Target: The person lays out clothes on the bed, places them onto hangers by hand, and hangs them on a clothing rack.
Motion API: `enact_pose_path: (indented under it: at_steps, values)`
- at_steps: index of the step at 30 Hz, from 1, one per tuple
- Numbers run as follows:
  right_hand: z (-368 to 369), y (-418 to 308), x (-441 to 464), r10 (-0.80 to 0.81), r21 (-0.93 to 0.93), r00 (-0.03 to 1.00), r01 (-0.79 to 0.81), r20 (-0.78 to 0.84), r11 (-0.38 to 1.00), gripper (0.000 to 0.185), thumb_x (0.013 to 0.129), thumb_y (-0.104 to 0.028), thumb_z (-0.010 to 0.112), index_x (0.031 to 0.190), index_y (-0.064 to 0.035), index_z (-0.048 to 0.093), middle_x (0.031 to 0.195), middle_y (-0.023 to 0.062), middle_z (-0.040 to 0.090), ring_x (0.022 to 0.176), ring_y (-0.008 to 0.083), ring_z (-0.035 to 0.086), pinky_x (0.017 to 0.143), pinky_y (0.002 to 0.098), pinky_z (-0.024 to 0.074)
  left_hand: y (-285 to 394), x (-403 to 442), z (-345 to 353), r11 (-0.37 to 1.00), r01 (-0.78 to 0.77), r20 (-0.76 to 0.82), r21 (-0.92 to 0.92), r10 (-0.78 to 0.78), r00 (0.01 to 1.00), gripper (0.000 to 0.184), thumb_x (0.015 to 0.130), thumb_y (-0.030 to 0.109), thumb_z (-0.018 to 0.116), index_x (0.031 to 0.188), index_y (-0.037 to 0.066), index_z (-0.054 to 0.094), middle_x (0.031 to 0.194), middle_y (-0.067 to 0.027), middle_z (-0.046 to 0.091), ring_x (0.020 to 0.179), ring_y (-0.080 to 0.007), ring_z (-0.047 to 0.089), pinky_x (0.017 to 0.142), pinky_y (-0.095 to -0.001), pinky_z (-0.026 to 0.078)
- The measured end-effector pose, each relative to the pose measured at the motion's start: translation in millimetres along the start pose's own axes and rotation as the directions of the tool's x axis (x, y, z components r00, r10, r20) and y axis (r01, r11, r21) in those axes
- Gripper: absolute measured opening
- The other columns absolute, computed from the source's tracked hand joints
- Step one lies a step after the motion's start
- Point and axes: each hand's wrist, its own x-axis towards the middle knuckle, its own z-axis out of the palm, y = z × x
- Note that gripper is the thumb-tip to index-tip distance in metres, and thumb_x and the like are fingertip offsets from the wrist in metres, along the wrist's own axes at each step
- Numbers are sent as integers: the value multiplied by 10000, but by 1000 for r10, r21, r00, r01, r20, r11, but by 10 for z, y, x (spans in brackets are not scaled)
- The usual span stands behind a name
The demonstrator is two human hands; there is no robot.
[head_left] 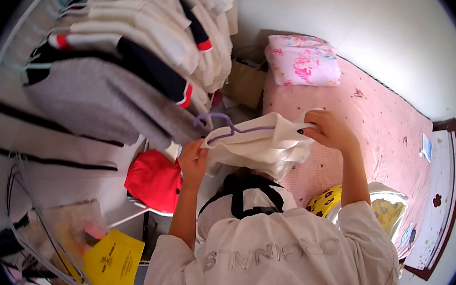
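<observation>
A white garment (262,153) hangs on a purple hanger (230,121) in front of my chest, its hook pointing up and to the left. My left hand (192,158) pinches the garment's left shoulder near the hanger's end. On the other side, my right hand (326,128) is closed on the garment's right shoulder, thumb and fingers pressed together over the cloth. The right end of the hanger is hidden inside the fabric. Just beyond my left hand hangs a grey sweater (103,99) on a rack.
Several clothes (141,35) crowd the rack at upper left. A bed (369,129) with a pink cover and a folded floral quilt (302,61) stands at right. A red cloth item (155,180), a yellow bag (113,266) and loose hangers (41,226) lie to the left.
</observation>
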Motion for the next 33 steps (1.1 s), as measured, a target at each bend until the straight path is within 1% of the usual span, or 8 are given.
enact_pose_path:
  at_steps: [4,9,13,20,24,27,31,33]
  values:
    - [152,-292,204,-121,9,992,121,22,993,160,742,-185,563,728,-33,515,640,155,510,621,347,503,538,404,384,-1,-161,-423,991,62,-73,115,-54,996,187,709,-5,576,892,-42,587,741,-127,569,646,-242,541,587,-301,431]
    - [122,-788,282,-236,3,964,238,-119,971,180,757,-202,547,723,-30,504,607,156,492,592,339,495,519,397,373,75,-45,-879,975,-94,-249,201,144,958,199,712,5,571,905,-38,597,731,-117,561,626,-228,515,584,-305,419]
    - [9,-1172,398,-215,-15,958,216,-191,976,184,762,-201,546,728,-27,496,588,155,472,563,342,478,500,393,360,306,224,-1268,932,-113,-313,345,227,922,209,716,4,573,920,-31,606,738,-113,563,650,-220,511,600,-293,413]
    - [69,-1603,551,-305,91,947,314,-96,945,167,788,-187,509,752,-25,489,620,168,481,596,346,486,524,386,364,400,457,-1818,881,-235,-378,410,399,836,208,715,-15,566,918,-31,607,748,-106,564,677,-219,506,604,-293,408]
    - [376,-1659,687,-329,150,944,325,-1,934,158,801,-175,488,770,-20,479,641,179,482,624,349,493,548,380,371,157,381,-1945,901,-143,-290,410,277,916,163,763,43,540,907,-8,597,782,-112,572,698,-224,526,642,-302,412]
    - [503,-1720,801,-355,203,935,348,-3,915,155,801,-172,488,774,-20,481,646,180,490,624,346,501,552,382,374,57,300,-2078,965,-19,-196,262,73,978,196,793,94,508,948,-5,575,832,-125,573,745,-243,538,678,-309,418]
    - [627,-1811,877,-390,186,921,381,11,906,151,796,-177,497,780,-27,498,654,172,510,614,338,512,545,382,377,85,225,-2032,949,-215,-320,230,282,904,220,783,114,496,961,-7,546,872,-140,567,822,-274,544,732,-328,417]
    - [632,-1889,873,-403,176,914,389,49,904,159,791,-188,507,777,-29,503,655,168,516,614,337,515,542,382,378,112,183,-2015,947,-148,-257,285,224,940,183,774,103,508,919,2,555,844,-135,574,780,-254,552,698,-319,424]
